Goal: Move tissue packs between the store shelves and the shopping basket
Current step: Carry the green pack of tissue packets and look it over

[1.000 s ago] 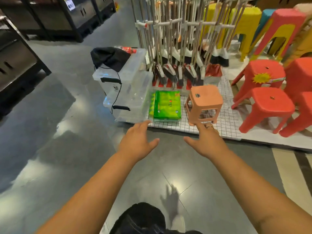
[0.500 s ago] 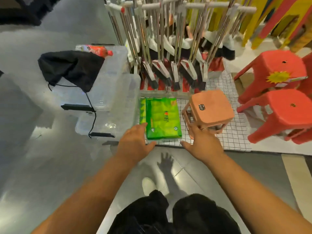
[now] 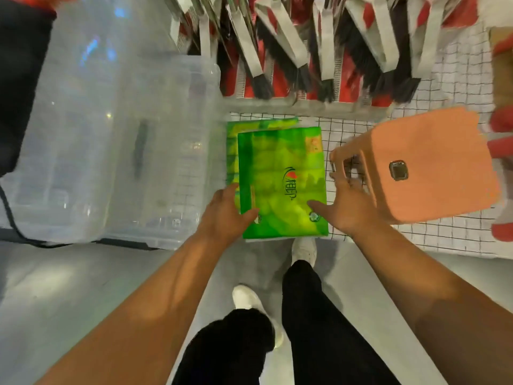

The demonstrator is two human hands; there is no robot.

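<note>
Tissue pack (image 3: 280, 182), is it in the basket yet? asks my friend.

Me: Not yet. Low in the frame are my black legs (image 3: 305, 315) and a white shoe (image 3: 247, 298) on the grey floor. Just above them, in the middle, the green tissue pack lies flat on the white grid shelf (image 3: 458, 232).

Friend: Do you have hold of it?

Me: Nearly. My left hand (image 3: 227, 212) is at its left edge, thumb on top and fingers tucked down the side, so it pinches that edge. My right hand (image 3: 344, 207) is at the right edge. Its thumb lies on top, but its fingers are spread out straight beside the pack, so it only touches.

Friend: Is it off the shelf?

Me: I think not. It looks like it sits on another green pack (image 3: 261, 123) that peeks out behind it and to the left.

Friend: What is around it?

Me: A clear plastic box (image 3: 125, 134) is on the left. An orange stool (image 3: 433, 168) is just beside my right hand. Brooms (image 3: 277, 51) hang in a row at the top.

Friend: And the basket?

Me: I can't see one. So lifting, carrying and dropping it in are all left to do.
</note>
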